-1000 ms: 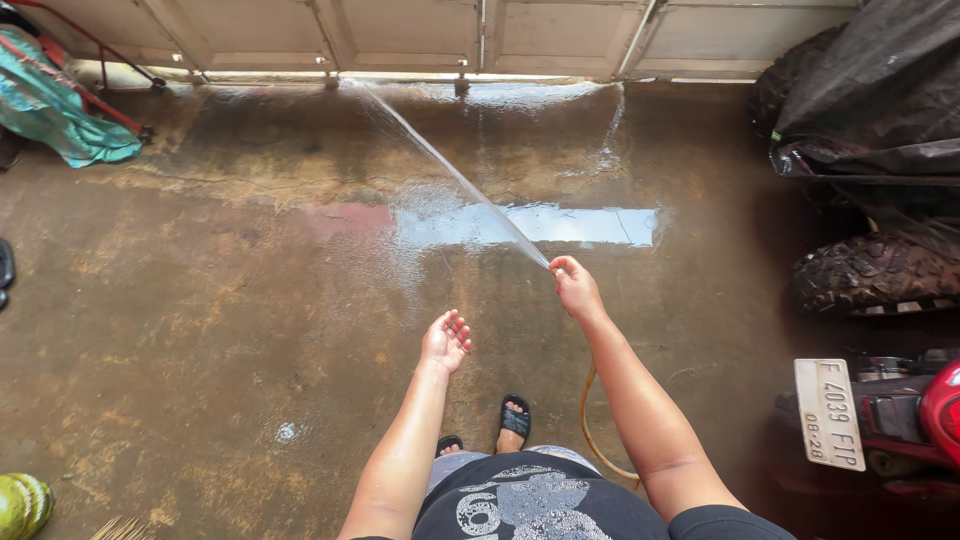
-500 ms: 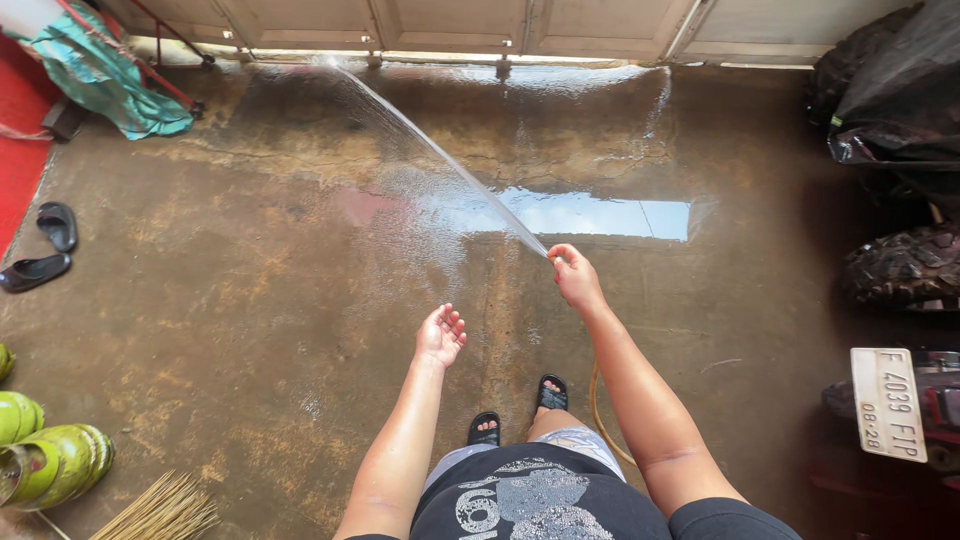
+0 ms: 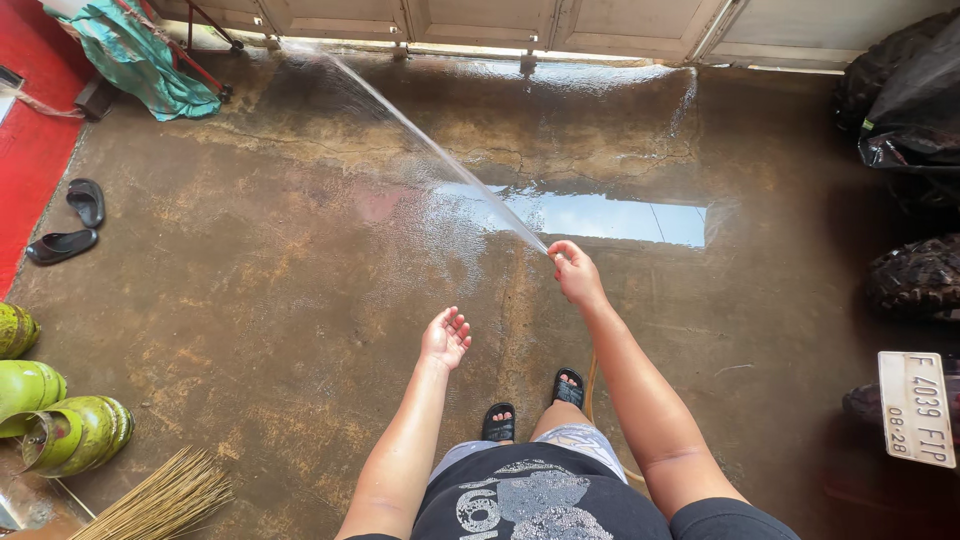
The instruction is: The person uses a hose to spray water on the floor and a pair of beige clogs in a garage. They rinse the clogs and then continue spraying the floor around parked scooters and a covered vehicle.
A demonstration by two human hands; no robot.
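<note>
At the far left, more of the red mat (image 3: pixel 25 150) and the black sandals (image 3: pixel 62 222) is taken in than a moment ago, and the water jet (image 3: pixel 430 150) has been swung leftward toward the foot of the door (image 3: pixel 480 20) — so the wetting is judged to be spreading across the concrete floor (image 3: pixel 250 300). The left hand (image 3: pixel 446 338) is held empty, fingers loosely spread. Further right, the yellow hose (image 3: pixel 593 385) is pinched at its tip by the right hand (image 3: pixel 576 274), fingers closed round it — the rest trails down beside the leg.

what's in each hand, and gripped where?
The right hand holds a yellow hose at its outlet end, fingers pinched over the tip, where the water jet leaves. The left hand is open, palm up, holding nothing.
</note>
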